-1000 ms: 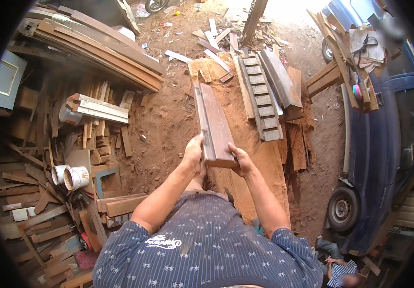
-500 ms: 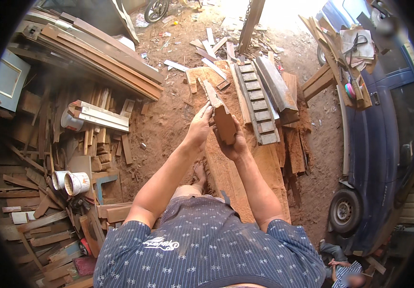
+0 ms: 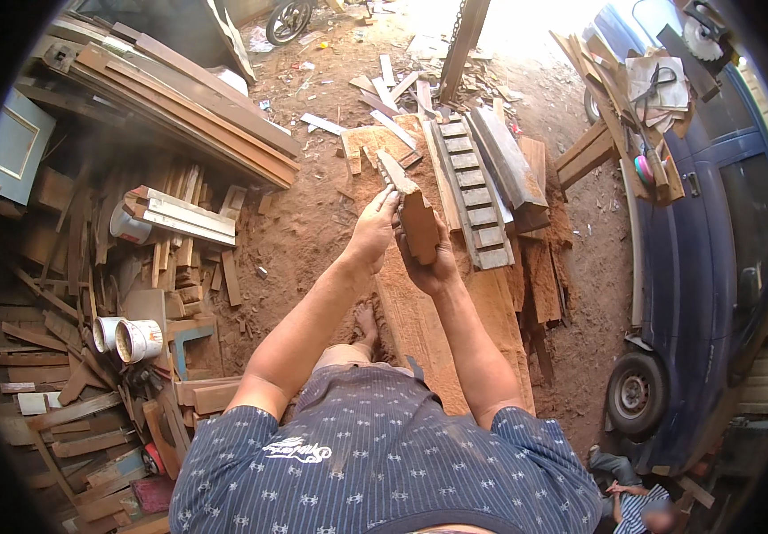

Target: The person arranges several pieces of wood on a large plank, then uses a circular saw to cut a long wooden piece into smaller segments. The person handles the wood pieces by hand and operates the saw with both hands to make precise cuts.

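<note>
A brown moulded wooden piece [image 3: 417, 222] is held upright on its edge, pointing away from me, its cut end facing up toward the camera. My left hand [image 3: 372, 227] grips it from the left, fingertips along its upper part. My right hand [image 3: 434, 264] is wrapped round its right side and underneath, partly hidden by the wood. Beneath is a sawdust-coated wooden slab [image 3: 446, 365]. Just right of the piece lie a slatted board [image 3: 475, 196] and a dark wooden beam [image 3: 508, 173].
Stacked planks [image 3: 179, 98], scrap timber and two white buckets [image 3: 141, 341] fill the left. A post [image 3: 459, 58] stands ahead. A blue car [image 3: 704, 294] is at right, behind a timber stand [image 3: 589, 151]. Another person [image 3: 633, 503] is low at bottom right.
Since a second ago the piece has tipped from lying flat, face up, to standing on its edge with its end toward the camera. My left hand moved up along it; my right shifted lower round it.
</note>
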`<state>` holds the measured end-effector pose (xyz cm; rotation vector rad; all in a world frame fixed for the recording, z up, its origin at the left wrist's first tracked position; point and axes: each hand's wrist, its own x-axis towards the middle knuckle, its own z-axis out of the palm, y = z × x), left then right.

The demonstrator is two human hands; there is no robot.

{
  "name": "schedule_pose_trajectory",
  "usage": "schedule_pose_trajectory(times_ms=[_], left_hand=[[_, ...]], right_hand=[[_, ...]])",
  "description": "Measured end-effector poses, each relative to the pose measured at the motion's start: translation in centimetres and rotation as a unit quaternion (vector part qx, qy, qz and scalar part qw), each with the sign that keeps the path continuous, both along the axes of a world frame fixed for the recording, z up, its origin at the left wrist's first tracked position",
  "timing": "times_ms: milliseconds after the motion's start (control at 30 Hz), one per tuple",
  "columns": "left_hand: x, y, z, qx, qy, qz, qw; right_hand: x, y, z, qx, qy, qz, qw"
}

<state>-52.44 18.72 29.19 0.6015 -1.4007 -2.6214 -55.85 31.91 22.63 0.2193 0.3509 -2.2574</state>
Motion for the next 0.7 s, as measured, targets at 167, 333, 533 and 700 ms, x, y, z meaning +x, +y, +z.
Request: schedule_pose_trajectory(times_ms=[167,333,533,700], left_hand=[[-0.1,-0.6,-1.7,-0.043,-0.028,0.010,0.999],[5.0,-4.9,-5.1,0.037,-0.225,-0.018,0.973],[12.3,-0.7,-18.9,0.007,-0.329,-0.006,0.944],[12.6,-0.1,-21.3,0.087,-0.301,-0.091,0.945]], right_hand=[[0.4,0.3,0.2,0.037,-0.008,0.009,0.999],[3.2,3.2,-0.3,0.229,0.069,0.186,0.953],[5.0,4.2,-10.4,0.375,0.059,0.303,0.874],[6.4,4.1,-11.9,0.620,0.328,0.162,0.694]])
